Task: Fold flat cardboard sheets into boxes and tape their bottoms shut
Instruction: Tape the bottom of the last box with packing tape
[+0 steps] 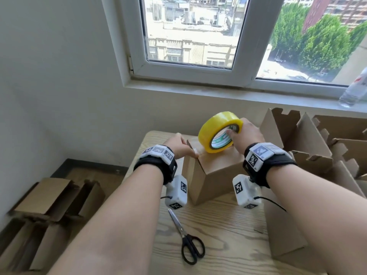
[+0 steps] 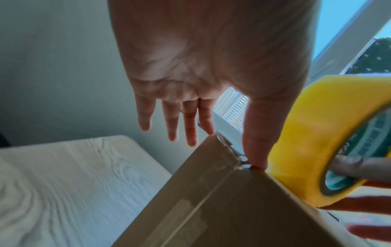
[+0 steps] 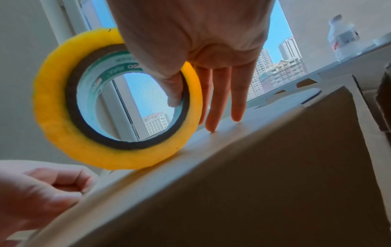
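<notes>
While tape end is pinned by left hand [image 1: 179,146] thumb at 9 o'clock | tape roll [image 1: 220,132] is gripped by right hand [image 1: 247,136] fingers, on box [image 1: 214,165], seam toward 3 o'clock.

one tape roll [image 1: 220,132], one scissors [image 1: 187,240], one bottle [image 1: 355,90]

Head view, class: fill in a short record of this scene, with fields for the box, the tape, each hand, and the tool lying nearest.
box: cardboard box standing on the wooden table
tape: yellow tape roll on edge atop the box
left hand: thumb pressing the tape end at the box's edge
right hand: gripping the roll, thumb through its core
tool: black-handled scissors, untouched
</notes>
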`<state>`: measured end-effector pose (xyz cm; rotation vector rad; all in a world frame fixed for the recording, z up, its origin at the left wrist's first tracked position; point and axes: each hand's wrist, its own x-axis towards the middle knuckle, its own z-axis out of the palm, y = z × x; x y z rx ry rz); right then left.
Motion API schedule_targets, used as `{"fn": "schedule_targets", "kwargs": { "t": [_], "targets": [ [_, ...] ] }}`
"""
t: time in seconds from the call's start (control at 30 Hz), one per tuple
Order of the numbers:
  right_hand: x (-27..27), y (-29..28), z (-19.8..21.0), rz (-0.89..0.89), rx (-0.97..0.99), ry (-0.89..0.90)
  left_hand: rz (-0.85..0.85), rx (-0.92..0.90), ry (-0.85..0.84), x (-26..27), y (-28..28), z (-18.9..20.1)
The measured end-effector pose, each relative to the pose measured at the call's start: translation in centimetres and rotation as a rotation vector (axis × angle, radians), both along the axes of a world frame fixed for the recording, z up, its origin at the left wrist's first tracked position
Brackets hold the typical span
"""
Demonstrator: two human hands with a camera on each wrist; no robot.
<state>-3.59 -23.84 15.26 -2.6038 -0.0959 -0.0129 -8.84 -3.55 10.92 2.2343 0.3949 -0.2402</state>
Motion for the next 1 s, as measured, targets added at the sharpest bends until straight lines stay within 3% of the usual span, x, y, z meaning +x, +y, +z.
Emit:
{"fn": "schedule_targets", "kwargs": {
  "t": [0.07, 0.2, 0.4, 0.57, 0.7, 1.0],
  "targets": [
    [0.1, 0.1, -0.1, 0.014, 0.037, 0.01, -0.001, 0.014, 0.026, 0.2, -0.5, 1.2],
    [0.0, -0.5, -0.3, 0.049, 0.004, 0.004, -0.096, -0.167, -0.039, 0.4, -1.6, 1.7],
    [-0.3, 0.1, -1.6, -0.013, 0.006, 0.025, -0.126, -0.094, -0.01, 0.4, -1.5, 1.4],
    [0.0, 2.6, -0.8, 0.095, 0.017, 0.038, -0.059, -0.063, 0.082, 0.5, -0.6, 0.9],
    [0.0, 2.8, -0.9, 0.078, 0.094, 0.025, -0.028, 0.006, 0.179, 0.3, -0.5, 1.2],
    [0.0, 1.6, -2.0, 0.14, 0.052, 0.043, 0.019, -0.025, 0.203, 0.4, -1.3, 0.4]
  ]
}}
